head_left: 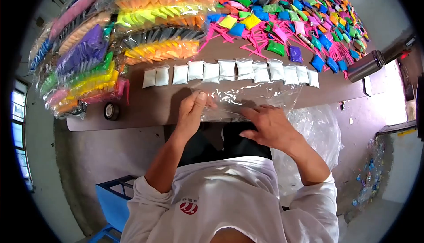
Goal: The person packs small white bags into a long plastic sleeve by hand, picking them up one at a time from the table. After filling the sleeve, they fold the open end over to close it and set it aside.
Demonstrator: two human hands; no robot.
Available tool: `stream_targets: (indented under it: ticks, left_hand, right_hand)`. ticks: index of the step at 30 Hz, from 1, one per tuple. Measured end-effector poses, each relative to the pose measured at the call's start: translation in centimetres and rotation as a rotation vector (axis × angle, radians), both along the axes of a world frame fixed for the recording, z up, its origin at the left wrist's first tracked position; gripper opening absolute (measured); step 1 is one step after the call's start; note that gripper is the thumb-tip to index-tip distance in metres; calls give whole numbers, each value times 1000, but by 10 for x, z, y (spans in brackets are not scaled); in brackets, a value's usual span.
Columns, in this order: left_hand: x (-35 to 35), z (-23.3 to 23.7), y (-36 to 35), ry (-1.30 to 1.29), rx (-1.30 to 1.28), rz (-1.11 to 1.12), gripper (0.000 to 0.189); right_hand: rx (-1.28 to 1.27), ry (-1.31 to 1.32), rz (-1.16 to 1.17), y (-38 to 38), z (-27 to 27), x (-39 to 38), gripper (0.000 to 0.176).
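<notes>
A clear plastic bag lies spread at the table's front edge, below a row of small white packets. My left hand pinches the bag's left end between thumb and fingers. On the bag's near edge rests my right hand, its fingers spread and the thumb apart. The row of packets runs left to right just beyond both hands, and the upper part of the bag touches or overlaps the lower edges of some packets.
Bagged stacks of coloured packets fill the table's left. Loose coloured packets and pink sticks are heaped at the back right, near a metal flask. A tape roll lies front left. Below are a blue stool and clear plastic.
</notes>
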State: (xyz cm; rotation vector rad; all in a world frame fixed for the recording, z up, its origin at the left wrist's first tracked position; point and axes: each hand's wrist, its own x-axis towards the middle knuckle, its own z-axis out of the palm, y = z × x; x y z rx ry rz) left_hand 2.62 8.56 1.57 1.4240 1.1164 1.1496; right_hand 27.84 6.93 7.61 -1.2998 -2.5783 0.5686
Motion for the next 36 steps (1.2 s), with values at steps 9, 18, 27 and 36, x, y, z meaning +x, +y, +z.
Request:
stream_targets:
  ticks: [9,18,27,36]
  left_hand:
    - [2,-5,3,48,10,163,43]
    - [-2,-14,3,15,-29,186,35]
    - [-27,-26,19,56,46,114,31]
    - [-31,-33,15,19,-7,162,39]
  right_hand:
    - [-165,295,206,7,-31,-80,19]
    - [171,-20,146,-1,-45,-96,42]
    - [133,24,14,6,-56,-124,47]
    - [7,-41,-48,-9,-21,-65,49]
